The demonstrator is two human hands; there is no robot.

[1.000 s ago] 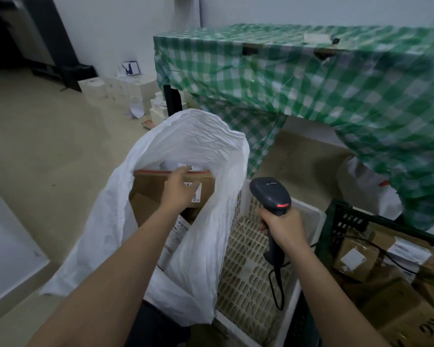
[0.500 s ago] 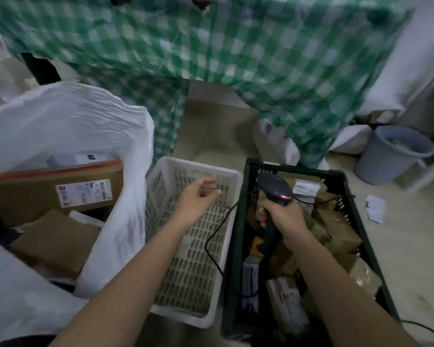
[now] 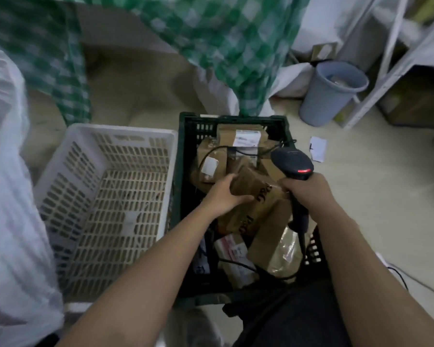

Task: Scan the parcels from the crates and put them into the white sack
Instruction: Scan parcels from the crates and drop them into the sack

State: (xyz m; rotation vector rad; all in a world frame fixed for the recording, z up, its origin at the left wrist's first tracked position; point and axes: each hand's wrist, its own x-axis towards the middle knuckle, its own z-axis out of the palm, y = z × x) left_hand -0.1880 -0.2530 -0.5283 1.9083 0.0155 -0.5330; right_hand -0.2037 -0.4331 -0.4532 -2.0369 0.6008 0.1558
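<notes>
The left hand (image 3: 224, 196) grips a brown cardboard parcel (image 3: 254, 200) atop the pile in the dark green crate (image 3: 186, 151) (white sack (image 3: 13, 221) far left), seemingly tilting it toward the barcode scanner (image 3: 292, 162) clasped in the right hand (image 3: 305, 189).

You are facing two crates sitting side by side, the sack (image 3: 13, 209) lying left of the empty crate (image 3: 105, 196), parcels (image 3: 238, 139) filling the right crate (image 3: 186, 136).
</notes>
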